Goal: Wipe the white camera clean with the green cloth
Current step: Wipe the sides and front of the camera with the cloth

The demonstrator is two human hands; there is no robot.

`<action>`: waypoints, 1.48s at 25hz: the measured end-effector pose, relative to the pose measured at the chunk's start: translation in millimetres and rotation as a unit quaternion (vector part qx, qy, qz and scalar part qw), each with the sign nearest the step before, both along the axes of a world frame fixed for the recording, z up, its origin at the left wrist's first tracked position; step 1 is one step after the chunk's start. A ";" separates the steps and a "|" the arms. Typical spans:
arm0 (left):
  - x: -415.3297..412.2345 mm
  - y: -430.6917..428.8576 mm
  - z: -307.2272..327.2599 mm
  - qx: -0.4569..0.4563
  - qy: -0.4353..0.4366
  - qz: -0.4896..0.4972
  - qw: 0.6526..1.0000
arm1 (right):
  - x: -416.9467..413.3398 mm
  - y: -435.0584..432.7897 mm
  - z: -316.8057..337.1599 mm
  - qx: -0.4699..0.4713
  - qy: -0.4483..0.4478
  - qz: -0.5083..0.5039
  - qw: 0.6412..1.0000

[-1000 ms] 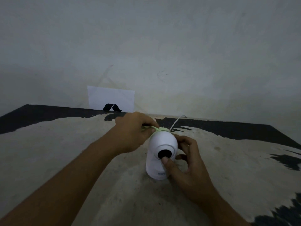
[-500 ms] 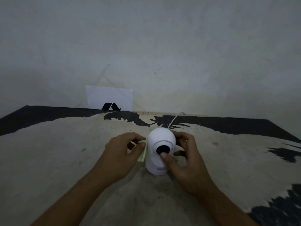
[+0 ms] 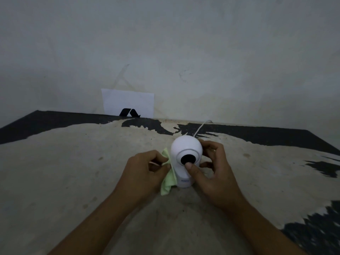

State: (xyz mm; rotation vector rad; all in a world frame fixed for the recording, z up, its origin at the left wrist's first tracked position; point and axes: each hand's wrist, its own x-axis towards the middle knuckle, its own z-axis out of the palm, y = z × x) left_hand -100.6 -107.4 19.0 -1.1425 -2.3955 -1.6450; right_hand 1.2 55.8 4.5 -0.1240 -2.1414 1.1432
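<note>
The white camera [image 3: 184, 147] stands upright on the worn table [image 3: 73, 172], its round black lens facing me. My right hand [image 3: 215, 172] grips its right side, with the thumb just under the lens and the fingers behind the head. My left hand [image 3: 143, 173] pinches the green cloth [image 3: 168, 181] against the camera's left side. The cloth hangs down to the table beside the base.
A white cable [image 3: 200, 128] runs from behind the camera to the back edge of the table. A white paper with a black mark [image 3: 128, 103] leans on the wall at the back. The tabletop shows dark patches [image 3: 257, 133] along its far and right edges.
My left hand has brought the cloth down from the top of the camera's head to its left side. More of the cloth now hangs loose. My right hand kept its hold.
</note>
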 end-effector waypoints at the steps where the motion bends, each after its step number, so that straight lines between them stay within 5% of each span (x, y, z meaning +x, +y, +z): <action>1: 1.5 -0.5 -2.2 -0.006 -0.003 -0.002 1.000 | 0.2 0.3 -0.1 -0.003 0.002 0.001 1.000; 7: 8.4 8.7 20.9 0.108 0.128 0.005 0.986 | -1.0 1.7 0.1 0.005 0.003 -0.002 1.000; 12: 4.0 11.2 8.3 0.062 0.227 0.002 0.972 | 0.3 2.0 1.8 0.013 0.004 -0.004 1.000; 28: 18.0 11.3 -12.4 0.035 0.007 0.038 0.999 | 1.9 1.3 4.4 0.012 0.002 -0.016 1.000; 37: 3.2 9.4 8.9 0.106 0.056 0.025 0.992 | 1.2 2.6 7.5 0.027 -0.008 -0.008 1.000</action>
